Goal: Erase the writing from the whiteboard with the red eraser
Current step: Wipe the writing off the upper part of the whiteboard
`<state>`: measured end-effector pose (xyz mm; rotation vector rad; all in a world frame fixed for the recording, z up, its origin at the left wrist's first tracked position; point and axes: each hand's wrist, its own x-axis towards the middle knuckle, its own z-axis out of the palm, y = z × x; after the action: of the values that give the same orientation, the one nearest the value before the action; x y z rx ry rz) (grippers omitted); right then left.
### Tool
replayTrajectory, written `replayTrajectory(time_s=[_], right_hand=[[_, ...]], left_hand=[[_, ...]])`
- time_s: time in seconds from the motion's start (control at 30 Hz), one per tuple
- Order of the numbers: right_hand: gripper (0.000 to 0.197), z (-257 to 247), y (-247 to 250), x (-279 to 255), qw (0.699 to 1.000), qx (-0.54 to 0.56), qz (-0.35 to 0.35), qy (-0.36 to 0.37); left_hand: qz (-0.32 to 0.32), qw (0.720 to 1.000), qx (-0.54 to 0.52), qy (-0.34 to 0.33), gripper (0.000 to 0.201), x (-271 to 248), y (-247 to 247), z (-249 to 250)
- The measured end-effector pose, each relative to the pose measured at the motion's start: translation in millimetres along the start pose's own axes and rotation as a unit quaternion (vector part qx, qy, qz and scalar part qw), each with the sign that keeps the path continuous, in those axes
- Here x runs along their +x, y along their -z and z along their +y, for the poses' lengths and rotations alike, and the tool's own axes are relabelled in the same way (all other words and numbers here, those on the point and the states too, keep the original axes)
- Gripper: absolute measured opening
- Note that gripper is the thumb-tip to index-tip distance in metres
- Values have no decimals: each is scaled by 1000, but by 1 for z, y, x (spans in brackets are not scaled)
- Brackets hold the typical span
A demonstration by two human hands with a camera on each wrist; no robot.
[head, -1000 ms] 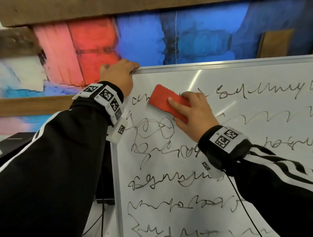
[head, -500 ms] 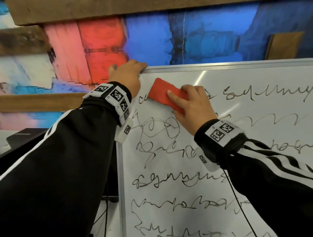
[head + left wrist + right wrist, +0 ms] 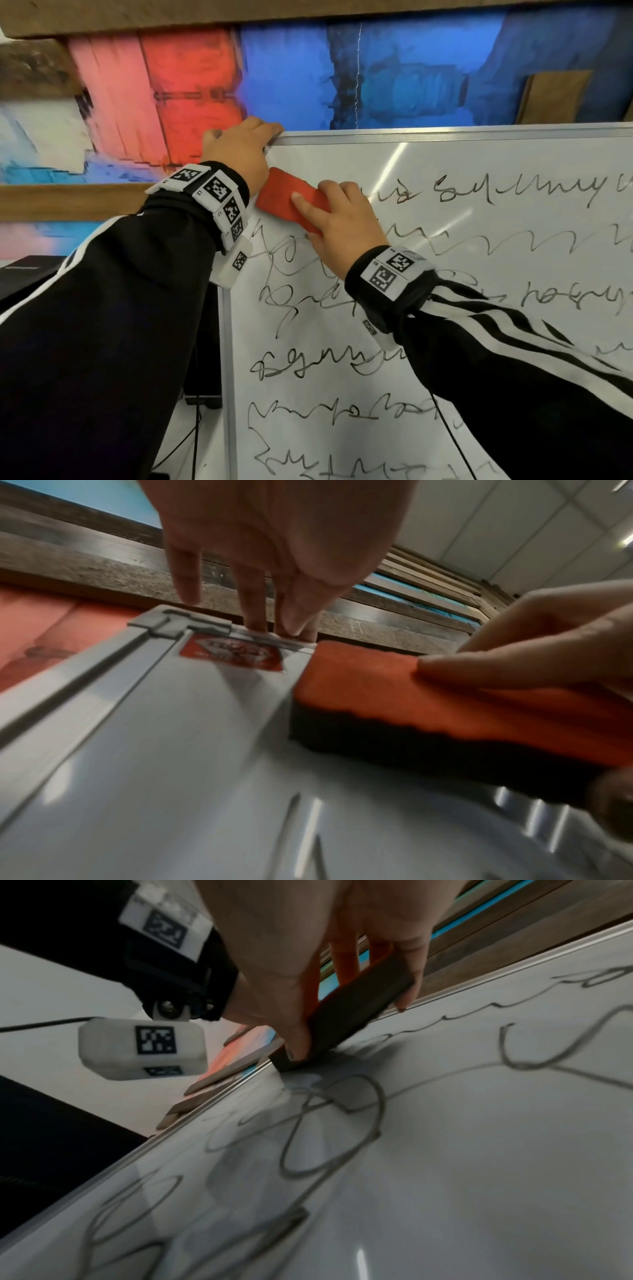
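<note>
Red on its back and dark on its wiping face, the one eraser [image 3: 291,200] lies flat against the whiteboard [image 3: 479,335] near the board's top left corner. Its long axis runs on a slant, the far end pointing up and left toward that corner, the near end down and right under the palm. The right hand [image 3: 342,226] grips it: fingers laid over the red back, thumb curled against the lower edge, so the hand is closed round the block. In the right wrist view the thumb tip presses the dark felt side just where it meets the board.

The left hand [image 3: 239,147] rests on the top left corner of the board's grey metal frame [image 3: 445,132], its fingers hooked over the top edge; in the left wrist view three fingertips touch the rail just beside the eraser's far end, the fingers fairly straight. A red label [image 3: 232,653] sits on the board inside that corner, just left of the eraser.

Black scribbled writing [image 3: 325,359] covers the board in several rows; six rows can be counted down the left part, and the topmost row begins right of the eraser. Both arms wear black sleeves with white stripes, and each wrist carries a band with square printed markers, two bands in all. Beyond the board stands a painted wall [image 3: 191,92] of red, pink and blue between wooden beams.
</note>
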<state>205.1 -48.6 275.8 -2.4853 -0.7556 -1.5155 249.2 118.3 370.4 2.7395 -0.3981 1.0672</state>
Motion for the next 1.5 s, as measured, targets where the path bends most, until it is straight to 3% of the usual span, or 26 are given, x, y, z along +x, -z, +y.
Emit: replayTrajectory(time_s=[0.23,0.4,0.47,0.53,0.63,0.7,0.8,0.93,1.07,1.23,1.37,1.5], right_hand=[[52,30,21,-23,997,-33,41,-63],[57,5,2,-7,999,-33,12,-16],[50,-2,-3,2,1000,-22,5,-7],[45,2,-1,7,999,-24,15,-29],[55,9,2,2,996,-23,37,-73],[57,4,-1,-6,998,-21,28,-48],[56,3,-1,-14,1000,-14,2,-17],[56,19,12,-12,995,-17,23,-91],[56,25,16,-27,999,-17,-14,-45],[57,54,35,-44,985,-1,2,-174],[59,44,33,-61,996,-16,-50,-75],[55,71,51,-63,980,2,1,-197]], left_hand=[[-7,1000,0,0,62,-3,0,0],[-13,1000,6,12,63,-4,0,3],[-8,1000,6,11,63,-5,1,4],[-9,1000,3,11,66,-6,2,3],[-15,1000,3,9,70,-6,3,4],[-16,1000,3,8,70,-6,2,3],[-8,1000,0,2,65,-5,-2,-1],[7,1000,17,-9,50,-4,-6,-3],[20,1000,9,-16,45,-5,-8,-2],[24,1000,15,-1,47,-7,-13,3],[39,999,17,17,48,-7,-16,10],[46,998,15,30,44,-4,-17,18]])
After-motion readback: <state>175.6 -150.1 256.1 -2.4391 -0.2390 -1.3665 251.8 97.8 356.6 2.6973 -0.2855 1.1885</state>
